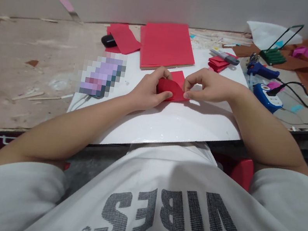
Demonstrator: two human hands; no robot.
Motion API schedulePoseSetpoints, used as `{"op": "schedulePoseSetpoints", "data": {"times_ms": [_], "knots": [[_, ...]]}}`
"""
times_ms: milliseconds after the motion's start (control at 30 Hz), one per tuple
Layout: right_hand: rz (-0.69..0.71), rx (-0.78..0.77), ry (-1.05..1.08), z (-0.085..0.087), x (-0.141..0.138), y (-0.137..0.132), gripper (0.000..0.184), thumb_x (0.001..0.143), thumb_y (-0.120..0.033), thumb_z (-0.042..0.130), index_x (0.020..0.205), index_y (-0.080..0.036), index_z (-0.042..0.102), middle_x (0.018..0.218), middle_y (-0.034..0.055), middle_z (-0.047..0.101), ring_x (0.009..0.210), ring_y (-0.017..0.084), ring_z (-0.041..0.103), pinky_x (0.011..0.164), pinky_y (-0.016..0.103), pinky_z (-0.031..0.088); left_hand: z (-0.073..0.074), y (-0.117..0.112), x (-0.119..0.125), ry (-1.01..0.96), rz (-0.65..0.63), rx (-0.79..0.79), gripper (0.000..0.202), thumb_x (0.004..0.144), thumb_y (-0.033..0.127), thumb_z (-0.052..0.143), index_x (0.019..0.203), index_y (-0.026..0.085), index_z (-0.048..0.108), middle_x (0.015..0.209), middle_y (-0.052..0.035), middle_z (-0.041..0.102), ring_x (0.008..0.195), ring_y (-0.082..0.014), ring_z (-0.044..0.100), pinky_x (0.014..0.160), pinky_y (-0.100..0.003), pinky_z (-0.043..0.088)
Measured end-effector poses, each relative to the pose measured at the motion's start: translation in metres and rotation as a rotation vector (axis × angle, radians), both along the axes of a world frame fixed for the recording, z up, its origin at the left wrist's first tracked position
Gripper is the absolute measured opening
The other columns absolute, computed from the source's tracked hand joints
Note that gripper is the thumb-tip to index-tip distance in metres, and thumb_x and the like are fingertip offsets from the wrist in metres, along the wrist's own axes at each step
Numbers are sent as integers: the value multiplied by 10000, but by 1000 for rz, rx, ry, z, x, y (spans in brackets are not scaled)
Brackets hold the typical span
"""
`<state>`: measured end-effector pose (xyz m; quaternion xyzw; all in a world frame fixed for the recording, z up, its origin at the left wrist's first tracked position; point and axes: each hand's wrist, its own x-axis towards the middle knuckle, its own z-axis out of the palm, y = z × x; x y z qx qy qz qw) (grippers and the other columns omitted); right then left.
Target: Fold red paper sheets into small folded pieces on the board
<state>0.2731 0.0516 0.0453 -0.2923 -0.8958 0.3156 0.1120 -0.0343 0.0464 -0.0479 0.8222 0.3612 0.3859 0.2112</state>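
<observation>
Between my two hands is a small piece of red paper (172, 91), bent into a curve, just above a white board. My left hand (154, 88) pinches its left side, thumb in front and fingers behind. At its right edge, my right hand (203, 86) grips the paper between thumb and index finger. Another flat red piece (178, 78) shows just behind it, partly covered; whether the two are joined I cannot tell. Beyond my hands lies a stack of large red sheets (167, 45).
The white board (152, 127) lies on a worn table. A box cutter (225, 57) rests on folded red papers (217, 65). At right are a blue glue gun (263, 70), a blue power socket (267, 98) and cables. A blurred phone-like object (101, 77) sits left, near more red paper (125, 39).
</observation>
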Motion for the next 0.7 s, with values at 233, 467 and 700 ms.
{"op": "schedulePoseSetpoints", "data": {"times_ms": [233,467,700], "knots": [[-40,-55,-35,-4,-1,5,427,1073,-642,890,1005,-224,833,986,39,864,955,228,732,901,367,544,1,-3,2,45,63,-83,545,968,557,987,1319,312,650,1089,-42,769,975,-310,778,886,-489,667],[-125,-85,-115,0,-4,3,384,1048,-611,930,951,-248,852,958,47,859,935,244,720,860,386,512,4,-8,11,45,62,-119,659,907,496,1011,1425,314,646,1277,-60,826,1081,-306,780,893,-439,636],[-48,-176,-142,2,1,9,402,1010,-654,970,977,-260,894,995,46,883,966,257,744,892,393,540,9,-11,16,86,15,-166,736,861,481,1071,1432,307,640,1260,-51,827,1030,-301,801,895,-437,640]]}}
